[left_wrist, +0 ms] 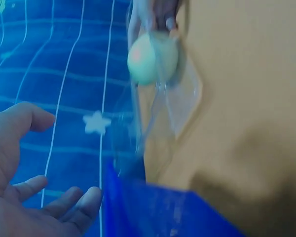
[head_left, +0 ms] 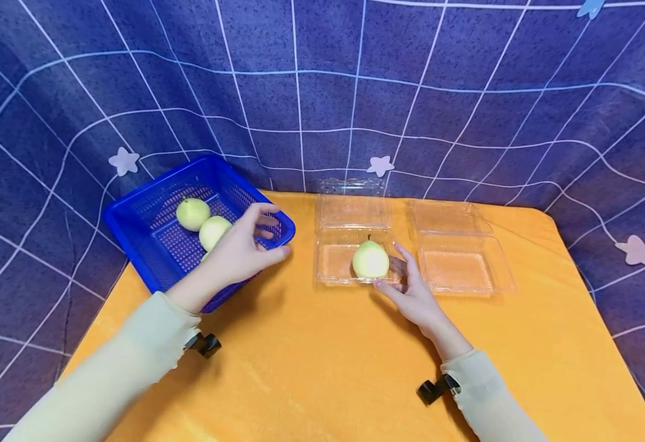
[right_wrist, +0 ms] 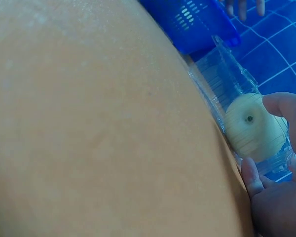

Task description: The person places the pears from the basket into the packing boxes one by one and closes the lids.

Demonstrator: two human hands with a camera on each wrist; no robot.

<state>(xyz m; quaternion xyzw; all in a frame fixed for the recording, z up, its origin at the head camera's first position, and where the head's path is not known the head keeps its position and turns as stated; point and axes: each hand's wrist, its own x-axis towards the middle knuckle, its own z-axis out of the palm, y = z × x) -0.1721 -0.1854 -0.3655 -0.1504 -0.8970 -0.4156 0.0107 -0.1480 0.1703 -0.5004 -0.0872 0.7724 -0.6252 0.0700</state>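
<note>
R hand [head_left: 413, 294] at the near right corner of the L clear box [head_left: 330, 261], thumb at its near wall, other fingers bent along its right end. Can't tell whether they truly grip the plastic or only rest on it. Pear [head_left: 371, 260] sits in that box's near half, toward the R end, just L of my fingers, stem up; box lid [head_left: 352, 212] stands open behind. Can't settle whether any finger touches the pear.

L hand [head_left: 245, 248] over the R side of the blue basket [head_left: 137, 230] – nothing in it, fingers loosely bent, thumb well apart from them. Pears in basket: one [head_left: 193, 213] toward the back, a 2nd [head_left: 214, 233] nearer my L hand, partly covered by it. A sliver of a 3rd [head_left: 204, 257] shows beside my wrist, rest hidden. The other clear box [head_left: 461, 270], open, is just R of my R hand.

Poor visibility: L wrist view blurred, basket cut off at bottom, R hand cut off at top. R wrist view mostly cloth [right_wrist: 103, 128]; pear seen through plastic w/ glare – box edges hard to trace.
</note>
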